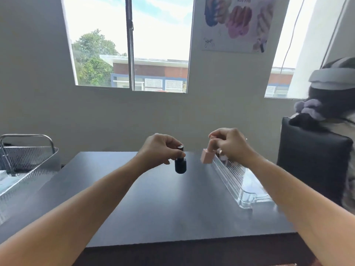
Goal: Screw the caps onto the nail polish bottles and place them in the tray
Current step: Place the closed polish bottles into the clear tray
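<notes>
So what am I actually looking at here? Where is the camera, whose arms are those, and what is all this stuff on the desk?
There is no machine here. The camera sits on a person's head and looks forward and down, so the two bare arms reaching in are that person's own.

The left hand holds a black nail polish bottle by its cap. The right hand holds a pink nail polish bottle, also from the top. Both bottles seem lifted off the dark table.

On the right of the table lies a long clear tray, where the bottles should end up. At the far left is a metal mesh basket. Another person sits in a black chair at the right edge.
</notes>
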Demonstrator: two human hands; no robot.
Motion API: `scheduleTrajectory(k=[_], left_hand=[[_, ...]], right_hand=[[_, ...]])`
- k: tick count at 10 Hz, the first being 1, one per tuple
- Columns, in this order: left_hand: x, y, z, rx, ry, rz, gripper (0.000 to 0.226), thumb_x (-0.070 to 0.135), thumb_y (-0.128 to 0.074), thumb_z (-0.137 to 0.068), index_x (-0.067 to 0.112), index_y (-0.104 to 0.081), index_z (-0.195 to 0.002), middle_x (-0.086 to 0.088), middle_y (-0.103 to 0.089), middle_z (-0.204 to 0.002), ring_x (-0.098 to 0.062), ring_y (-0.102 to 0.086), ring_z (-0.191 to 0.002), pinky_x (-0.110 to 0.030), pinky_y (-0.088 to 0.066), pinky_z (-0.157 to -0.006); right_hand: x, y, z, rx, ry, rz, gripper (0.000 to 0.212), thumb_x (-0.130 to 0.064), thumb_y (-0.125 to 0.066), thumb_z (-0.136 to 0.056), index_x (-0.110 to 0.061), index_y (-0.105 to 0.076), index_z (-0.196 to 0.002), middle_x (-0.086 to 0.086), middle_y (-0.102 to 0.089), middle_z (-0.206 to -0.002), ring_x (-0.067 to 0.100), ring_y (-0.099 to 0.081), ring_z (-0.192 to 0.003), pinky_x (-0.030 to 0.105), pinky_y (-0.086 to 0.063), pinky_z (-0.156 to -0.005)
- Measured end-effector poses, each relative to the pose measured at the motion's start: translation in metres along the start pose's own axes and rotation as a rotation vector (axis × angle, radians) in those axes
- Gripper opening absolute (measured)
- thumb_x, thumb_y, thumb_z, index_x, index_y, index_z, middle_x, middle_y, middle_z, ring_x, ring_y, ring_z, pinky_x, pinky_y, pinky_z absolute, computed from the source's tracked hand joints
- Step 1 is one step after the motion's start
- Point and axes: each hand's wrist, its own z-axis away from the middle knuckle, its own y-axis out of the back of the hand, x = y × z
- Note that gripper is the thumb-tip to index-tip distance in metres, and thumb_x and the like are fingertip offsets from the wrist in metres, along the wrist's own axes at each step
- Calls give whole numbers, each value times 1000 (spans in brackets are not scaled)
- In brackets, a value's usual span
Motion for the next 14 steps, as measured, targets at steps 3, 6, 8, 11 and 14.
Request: scheduleTrajectory(k=[3,6,8,11,14], left_hand=[[54,-104,-87,-85,-38,70,18,13,-87,-71,16,-78,-87,-6,-77,-83,-15,-73,-68,-26,-61,-55],[55,-193,-154,-118,-14,-109,14,9,-82,-69,15,-78,-81,-6,-75,-82,-29,-76,-75,-40,-65,-58],[42,-220,-177,-103,-19,-223,12,12,-80,-67,21,-77,-75,-3,-74,-78,-25,-75,-73,-39,-65,-62],[27,-238,-184,-92,-55,-333,11,19,-79,-69,23,-80,-80,3,-72,-78,-20,-69,-80,-35,-60,-72],[29,-236,-180,-66,-56,-362,28,23,-78,-71,27,-78,-98,2,-75,-99,-19,-68,-94,-34,-58,-80]], right_hand=[[77,87,-37,122,-114,217,16,2,-69,-71,-6,-75,-84,1,-71,-83,17,-64,-83,32,-54,-79],[144,94,-75,65,-198,333,8,-7,-72,-67,-12,-77,-71,-1,-69,-78,21,-61,-85,24,-39,-69],[169,83,-95,83,-213,349,25,-10,-75,-69,-13,-76,-94,4,-73,-104,23,-63,-102,25,-44,-78],[190,73,-99,58,-237,329,25,-7,-78,-65,-13,-75,-89,1,-71,-91,22,-63,-97,25,-44,-75],[188,75,-95,56,-238,336,34,-10,-77,-68,-16,-72,-100,-4,-64,-83,21,-61,-95,25,-42,-76]])
